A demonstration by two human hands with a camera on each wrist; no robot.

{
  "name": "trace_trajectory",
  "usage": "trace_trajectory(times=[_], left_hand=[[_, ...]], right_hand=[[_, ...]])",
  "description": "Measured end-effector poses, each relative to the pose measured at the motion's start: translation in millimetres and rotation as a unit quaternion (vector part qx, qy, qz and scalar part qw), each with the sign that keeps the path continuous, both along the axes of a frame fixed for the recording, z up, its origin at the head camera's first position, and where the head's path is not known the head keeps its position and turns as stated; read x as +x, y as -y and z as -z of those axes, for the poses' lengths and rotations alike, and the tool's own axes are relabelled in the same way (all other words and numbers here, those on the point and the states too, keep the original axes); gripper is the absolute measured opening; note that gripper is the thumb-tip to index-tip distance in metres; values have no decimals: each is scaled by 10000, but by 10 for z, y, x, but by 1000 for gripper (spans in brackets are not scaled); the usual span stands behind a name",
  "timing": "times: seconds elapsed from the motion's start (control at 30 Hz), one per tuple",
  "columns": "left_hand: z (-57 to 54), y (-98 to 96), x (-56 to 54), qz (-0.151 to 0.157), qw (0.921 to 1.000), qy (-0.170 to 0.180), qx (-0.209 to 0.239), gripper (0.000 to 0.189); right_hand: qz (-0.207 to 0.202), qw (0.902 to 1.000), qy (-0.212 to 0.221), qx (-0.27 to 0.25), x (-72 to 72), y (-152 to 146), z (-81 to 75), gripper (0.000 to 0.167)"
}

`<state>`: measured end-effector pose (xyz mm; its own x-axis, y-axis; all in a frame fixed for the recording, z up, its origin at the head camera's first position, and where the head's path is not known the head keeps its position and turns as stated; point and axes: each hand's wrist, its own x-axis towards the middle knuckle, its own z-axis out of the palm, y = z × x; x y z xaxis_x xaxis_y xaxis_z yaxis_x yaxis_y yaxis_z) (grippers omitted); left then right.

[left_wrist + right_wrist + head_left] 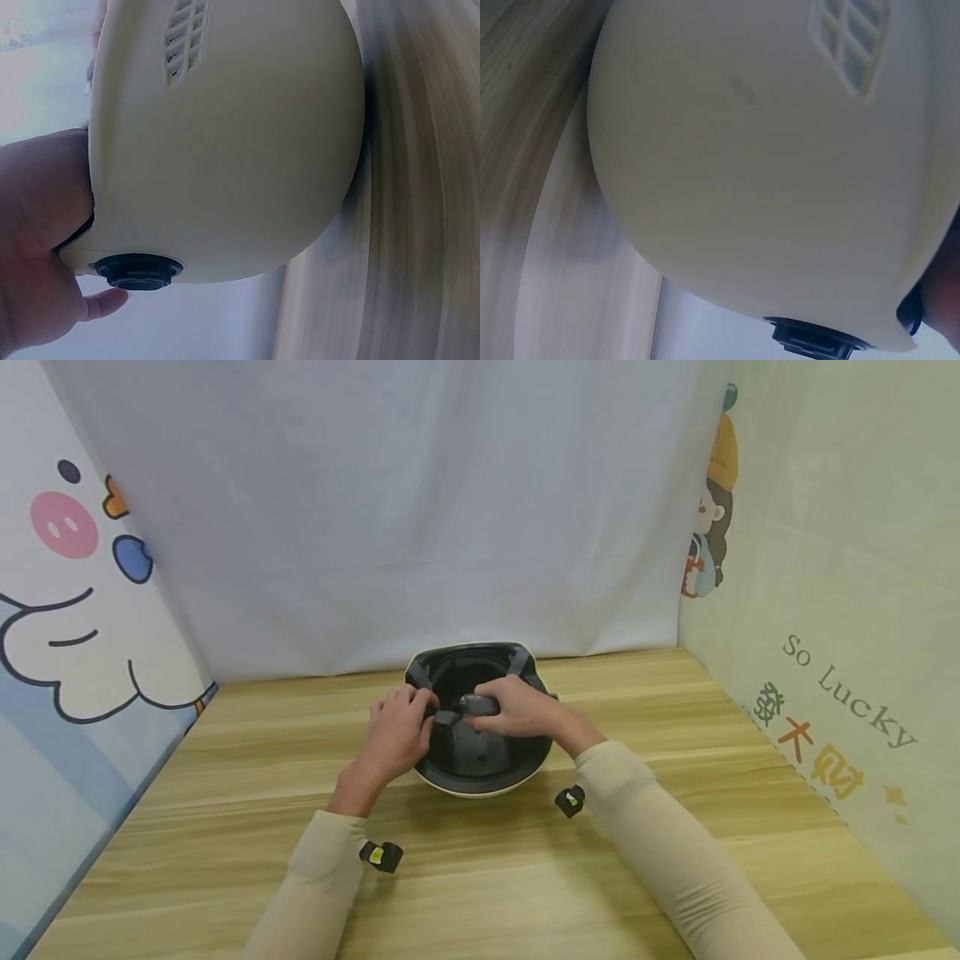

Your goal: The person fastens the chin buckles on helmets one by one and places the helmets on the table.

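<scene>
A helmet (483, 767) lies upside down on the table, its black inside facing up. In the left wrist view its cream shell (232, 165) shows a slotted vent and a black round fitting (139, 270) near the rim. Grey straps (518, 661) run inside it. My left hand (395, 727) is at the left rim, fingers curled, pinching a dark grey strap piece (447, 718). Over the helmet's opening, my right hand (521, 706) grips a dark grey padded piece (480, 705) between thumb and fingers. The two pieces lie close together, partly hidden by the fingers.
The wood-grain table (247, 768) runs back to a pale curtain (420, 527). Printed cloth panels stand at left (67, 610) and right (840, 610). A small black wrist camera sits at each cuff, left (382, 857) and right (570, 801).
</scene>
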<state>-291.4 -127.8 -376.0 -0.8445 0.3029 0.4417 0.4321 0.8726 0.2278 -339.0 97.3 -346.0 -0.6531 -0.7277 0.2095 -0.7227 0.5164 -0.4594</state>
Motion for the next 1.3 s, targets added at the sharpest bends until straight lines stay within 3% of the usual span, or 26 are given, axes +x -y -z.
trace_trajectory(times=[0.1, 0.2, 0.27, 0.33, 0.47, 0.53, 0.7, 0.8, 0.9, 1.03, 1.1, 1.3], left_hand=[[-6, -12, -9, -100, 9998, 125, 74, 15], [-22, -22, -10, -112, 9997, 183, 129, 18], [-26, -24, -4, -80, 9999, 121, 46, 23], [-24, -23, 0, -42, 9999, -9, -93, 26], [-15, -24, 3, -30, 9995, -225, -212, 26], [-10, -23, -4, -36, 9996, -235, -176, 25], [-11, -18, -15, -58, 9995, -268, -185, 23], [-24, -14, -9, -34, 9995, -250, -186, 26], [-35, -13, 0, 1, 9997, -204, -101, 32], [-27, -16, -3, 46, 9998, -172, 28, 25], [-16, -18, -9, 63, 9999, -130, 62, 22], [-2, -24, -26, 7, 10000, 38, 61, 28]], right_hand=[[-15, 9992, -292, -267, 1, -9, 7, 14], [-21, 9962, -523, -695, -7, -19, 24, 44], [-114, 9933, -587, -985, -13, -22, 39, 53], [-182, 9907, -632, -1191, -14, -21, 54, 48], [-93, 9874, -677, -1425, 0, -9, 65, 20], [52, 9872, -553, -1496, 5, 0, 63, 14], [340, 9859, -8, -1639, 6, 8, 51, 22], [426, 9836, 20, -1753, 0, 3, 49, 24], [473, 9785, 114, -2002, 0, -3, 50, 16], [472, 9700, 423, -2345, 1, -10, 66, 41], [452, 9673, 516, -2442, -4, -13, 78, 45], [318, 9672, 802, -2391, -11, -29, 77, 29]])
